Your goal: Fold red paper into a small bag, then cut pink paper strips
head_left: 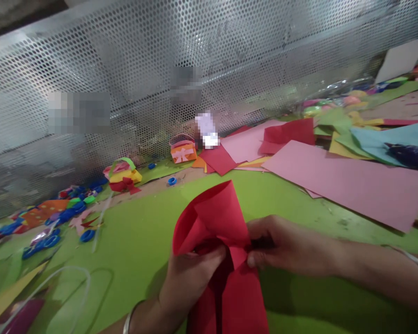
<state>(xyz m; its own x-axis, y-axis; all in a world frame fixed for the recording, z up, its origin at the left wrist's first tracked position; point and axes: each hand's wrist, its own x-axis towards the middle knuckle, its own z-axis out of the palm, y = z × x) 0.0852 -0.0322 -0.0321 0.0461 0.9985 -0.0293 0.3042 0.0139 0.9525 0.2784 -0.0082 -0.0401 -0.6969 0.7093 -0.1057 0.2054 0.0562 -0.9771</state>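
Both my hands hold a sheet of red paper (223, 218) that is curled into a loop above a green sheet (135, 232) on the table. My left hand (191, 278) pinches the paper from below, at the waist of the loop. From the right, my right hand (285, 246) pinches the same gathered spot, fingers closed. The paper's lower part hangs down toward me between my wrists.
Loose pink (348, 181), red (289, 134) and teal (393, 139) paper sheets lie to the right. Small paper baskets (123, 176) (183, 148) stand at the back. Blue bottle caps (66, 213) and scraps are scattered at the left. A perforated metal wall (195, 55) closes off the far side.
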